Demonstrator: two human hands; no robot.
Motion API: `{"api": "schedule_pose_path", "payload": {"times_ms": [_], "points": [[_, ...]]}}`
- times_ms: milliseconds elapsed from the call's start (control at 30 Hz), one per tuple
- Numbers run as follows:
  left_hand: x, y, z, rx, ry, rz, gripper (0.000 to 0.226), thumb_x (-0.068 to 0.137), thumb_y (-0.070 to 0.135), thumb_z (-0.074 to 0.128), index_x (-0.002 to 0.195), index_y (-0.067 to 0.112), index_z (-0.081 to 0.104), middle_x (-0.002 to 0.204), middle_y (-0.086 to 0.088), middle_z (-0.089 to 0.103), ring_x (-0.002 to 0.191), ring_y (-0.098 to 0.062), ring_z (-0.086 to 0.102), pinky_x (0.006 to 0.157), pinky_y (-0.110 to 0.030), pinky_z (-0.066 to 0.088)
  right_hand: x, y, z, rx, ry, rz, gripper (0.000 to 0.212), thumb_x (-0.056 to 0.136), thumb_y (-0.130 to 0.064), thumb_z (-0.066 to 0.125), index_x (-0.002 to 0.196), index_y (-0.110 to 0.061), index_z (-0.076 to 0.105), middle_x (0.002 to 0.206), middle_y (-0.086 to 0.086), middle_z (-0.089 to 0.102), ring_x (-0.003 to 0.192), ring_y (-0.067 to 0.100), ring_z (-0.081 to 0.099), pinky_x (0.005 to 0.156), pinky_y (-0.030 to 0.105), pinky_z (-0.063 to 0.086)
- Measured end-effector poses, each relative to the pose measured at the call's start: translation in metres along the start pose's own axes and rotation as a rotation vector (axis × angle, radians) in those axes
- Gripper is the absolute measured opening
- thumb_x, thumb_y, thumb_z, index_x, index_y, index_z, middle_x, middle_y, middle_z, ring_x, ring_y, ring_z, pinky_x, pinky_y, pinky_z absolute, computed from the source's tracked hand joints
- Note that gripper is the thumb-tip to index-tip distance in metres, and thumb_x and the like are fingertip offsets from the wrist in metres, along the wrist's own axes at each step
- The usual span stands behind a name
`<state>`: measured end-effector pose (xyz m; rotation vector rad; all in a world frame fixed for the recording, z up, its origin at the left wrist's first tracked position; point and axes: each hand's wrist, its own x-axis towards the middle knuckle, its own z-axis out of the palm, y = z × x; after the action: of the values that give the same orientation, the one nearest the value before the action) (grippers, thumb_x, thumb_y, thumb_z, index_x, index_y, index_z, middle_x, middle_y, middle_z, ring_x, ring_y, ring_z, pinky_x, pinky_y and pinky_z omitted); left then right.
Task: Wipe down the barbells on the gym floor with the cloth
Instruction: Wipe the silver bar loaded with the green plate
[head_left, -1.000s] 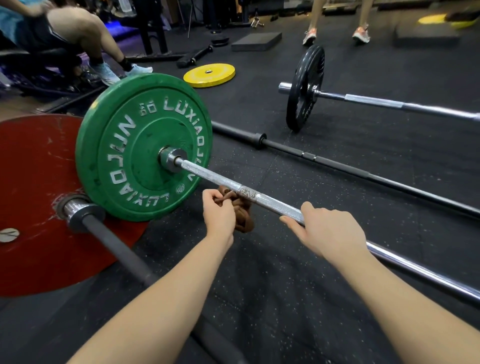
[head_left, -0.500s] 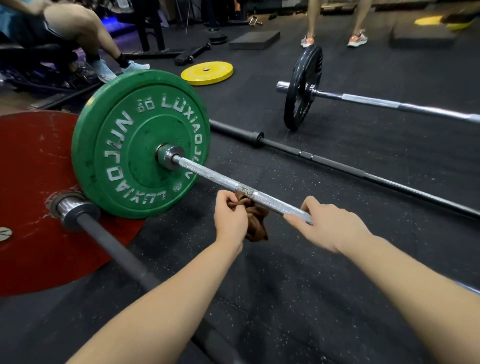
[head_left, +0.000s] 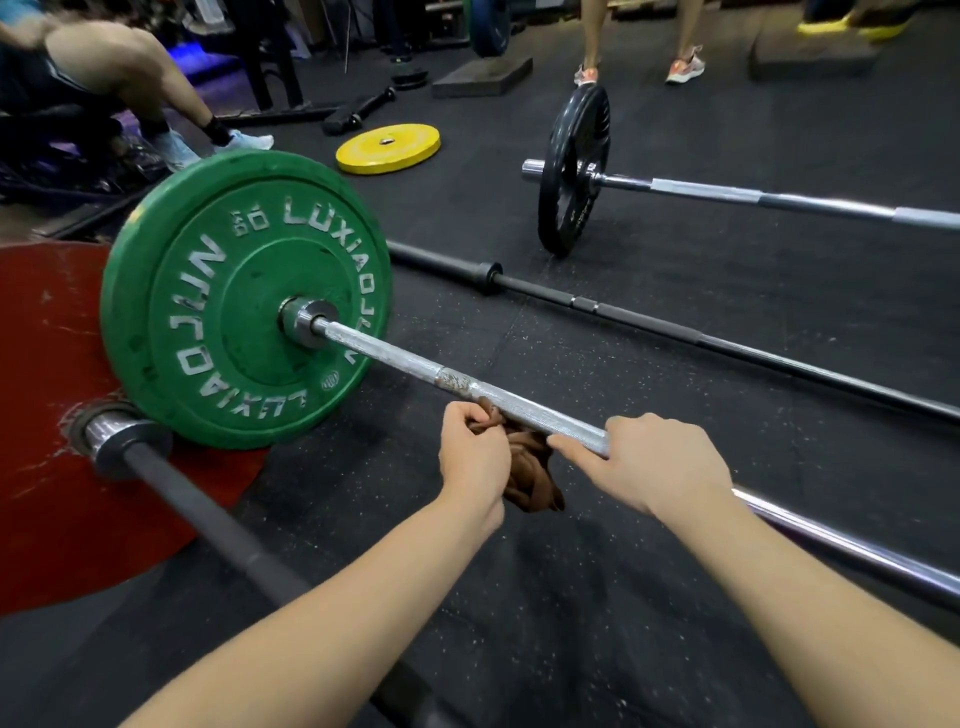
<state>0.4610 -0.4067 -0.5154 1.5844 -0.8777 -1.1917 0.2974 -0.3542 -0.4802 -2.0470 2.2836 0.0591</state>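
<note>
A silver barbell (head_left: 405, 364) with a green plate (head_left: 228, 306) runs from centre left to lower right. My left hand (head_left: 475, 457) grips a bunched brown cloth (head_left: 530, 473) just below the bar's knurled part. My right hand (head_left: 654, 462) is curled round the bar just to the right of the cloth, its thumb stretched along the shaft. A rusty patch shows on the bar above my left hand. The cloth hangs under the bar; whether it touches the steel is hidden by my fingers.
A dark barbell (head_left: 208, 514) with a red plate (head_left: 47, 415) lies at the left. A bare black bar (head_left: 675, 332) and a barbell with a black plate (head_left: 571, 171) lie beyond. A yellow plate (head_left: 387, 148) lies flat. People's legs stand at the back.
Both hands have slid to the right along the silver bar, away from the green plate, with the cloth carried along. The rusty patch is now uncovered.
</note>
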Motion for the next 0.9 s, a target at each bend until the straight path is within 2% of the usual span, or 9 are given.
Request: {"api": "schedule_pose_path", "payload": {"times_ms": [100, 167, 300, 400, 500, 567, 667, 767, 900], "points": [[-0.011, 0.006, 0.010, -0.093, 0.052, -0.058, 0.032, 0.088, -0.011, 0.038, 0.085, 0.019, 0.048, 0.086, -0.004, 0.054, 0.069, -0.018, 0.048, 0.051, -0.021, 0.042, -0.002, 0.001, -0.004, 0.041, 0.003, -0.004, 0.080, 0.086, -0.089, 0.012, 0.080, -0.021, 0.055, 0.072, -0.003, 0.054, 0.070, 0.028, 0.056, 0.064, 0.036, 0.043], [-0.010, 0.008, 0.004, -0.077, 0.113, 0.002, 0.034, 0.084, -0.013, 0.036, 0.085, 0.019, 0.048, 0.090, -0.003, 0.056, 0.075, -0.019, 0.051, 0.060, -0.023, 0.044, -0.005, 0.001, -0.008, 0.106, -0.009, 0.004, 0.081, 0.088, -0.086, 0.010, 0.081, -0.021, 0.057, 0.073, -0.002, 0.057, 0.072, 0.027, 0.057, 0.067, 0.036, 0.045], [0.011, 0.012, -0.015, -0.118, 0.182, 0.089, 0.038, 0.082, -0.015, 0.036, 0.087, 0.021, 0.048, 0.093, -0.004, 0.057, 0.078, -0.019, 0.055, 0.061, -0.019, 0.046, -0.010, 0.001, -0.009, 0.170, -0.002, 0.018, 0.080, 0.091, -0.083, 0.009, 0.079, -0.020, 0.058, 0.073, 0.000, 0.060, 0.068, 0.024, 0.057, 0.070, 0.036, 0.050], [0.008, 0.010, -0.016, -0.109, 0.101, 0.076, 0.034, 0.089, -0.013, 0.041, 0.089, 0.020, 0.048, 0.087, -0.004, 0.060, 0.064, -0.010, 0.063, 0.056, -0.018, 0.048, -0.011, 0.001, -0.007, 0.205, 0.004, 0.051, 0.078, 0.091, -0.081, 0.009, 0.081, -0.021, 0.058, 0.075, 0.000, 0.061, 0.072, 0.026, 0.058, 0.069, 0.036, 0.049], [-0.006, -0.010, -0.010, 0.030, -0.049, 0.136, 0.034, 0.089, -0.003, 0.049, 0.080, 0.030, 0.047, 0.087, -0.008, 0.065, 0.077, -0.019, 0.062, 0.070, -0.032, 0.050, -0.009, 0.006, -0.007, 0.277, -0.022, 0.073, 0.069, 0.093, -0.080, 0.014, 0.090, -0.027, 0.060, 0.081, -0.003, 0.062, 0.080, 0.027, 0.060, 0.072, 0.037, 0.046], [-0.016, -0.019, -0.004, 0.085, -0.136, 0.156, 0.032, 0.088, -0.002, 0.051, 0.080, 0.029, 0.046, 0.086, 0.000, 0.063, 0.077, -0.015, 0.057, 0.074, -0.032, 0.048, -0.008, 0.013, -0.012, 0.289, -0.080, 0.091, 0.064, 0.092, -0.081, 0.018, 0.094, -0.031, 0.058, 0.086, -0.003, 0.062, 0.084, 0.026, 0.061, 0.073, 0.037, 0.045], [-0.025, -0.021, 0.003, 0.049, -0.161, 0.163, 0.034, 0.089, -0.004, 0.051, 0.080, 0.028, 0.046, 0.083, 0.006, 0.058, 0.075, -0.012, 0.054, 0.073, -0.028, 0.047, -0.011, 0.031, -0.021, 0.127, -0.191, 0.135, 0.082, 0.084, -0.091, 0.009, 0.093, -0.030, 0.063, 0.088, -0.003, 0.059, 0.088, 0.028, 0.059, 0.077, 0.038, 0.045], [-0.023, -0.014, 0.004, -0.044, -0.093, 0.127, 0.034, 0.088, -0.010, 0.045, 0.084, 0.023, 0.047, 0.088, 0.003, 0.058, 0.076, -0.013, 0.054, 0.066, -0.021, 0.047, -0.025, 0.049, -0.015, 0.120, -0.246, 0.247, 0.097, 0.080, -0.092, -0.001, 0.088, -0.023, 0.068, 0.085, -0.002, 0.060, 0.083, 0.027, 0.059, 0.076, 0.038, 0.043], [0.002, 0.006, -0.005, -0.186, 0.176, 0.102, 0.035, 0.085, -0.014, 0.037, 0.089, 0.019, 0.045, 0.089, -0.003, 0.054, 0.072, -0.016, 0.052, 0.052, -0.013, 0.044, -0.037, 0.046, -0.005, 0.093, -0.131, 0.276, 0.093, 0.085, -0.086, 0.000, 0.075, -0.019, 0.063, 0.074, 0.000, 0.062, 0.072, 0.024, 0.058, 0.068, 0.035, 0.043]]}}
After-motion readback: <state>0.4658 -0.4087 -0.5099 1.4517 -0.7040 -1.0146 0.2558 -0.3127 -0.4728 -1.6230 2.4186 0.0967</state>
